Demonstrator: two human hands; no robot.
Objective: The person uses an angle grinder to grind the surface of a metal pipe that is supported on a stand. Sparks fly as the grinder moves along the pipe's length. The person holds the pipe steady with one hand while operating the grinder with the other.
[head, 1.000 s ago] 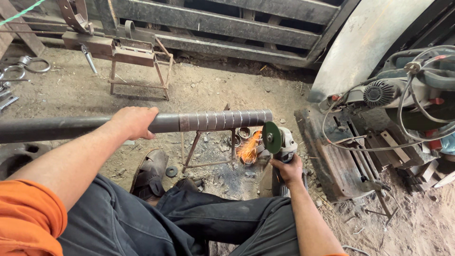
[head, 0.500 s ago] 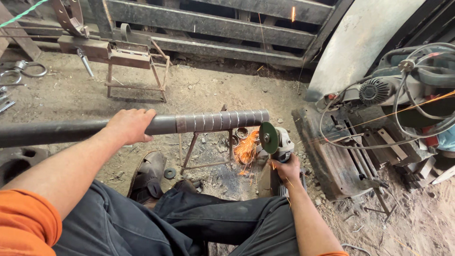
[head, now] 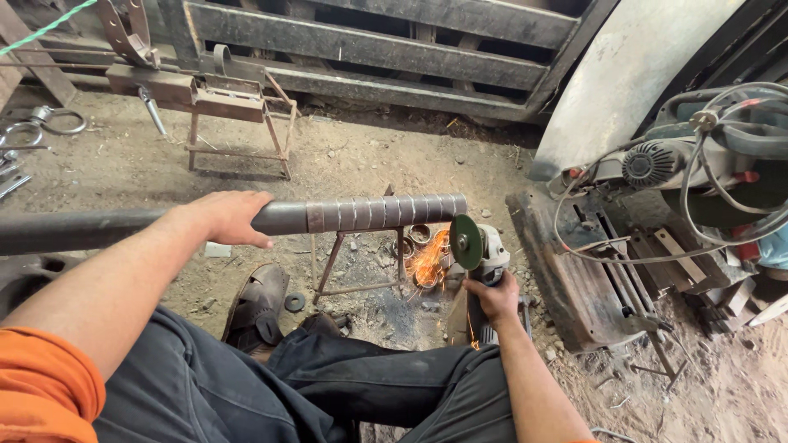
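Over gritty dirt, left hand [head: 223,218] grips round steel pipe [head: 361,214]; right hand [head: 493,297] clasps sparking angle grinder [head: 476,250].

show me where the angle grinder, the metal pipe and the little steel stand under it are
angle grinder [head: 486,256], head view, on its grey body behind the green disc.
metal pipe [head: 369,213], head view, on the ringed section near its end.
steel stand [head: 328,264], head view, on its left leg.

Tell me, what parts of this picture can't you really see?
- Head view: the far end of the steel pipe runs off the left edge.
- The pipe under the left hand is covered by the palm.
- The grinder handle is wrapped by the right hand.
- Where the green disc meets the pipe, sparks hide the cut.
- The small rings beneath are too small to count.
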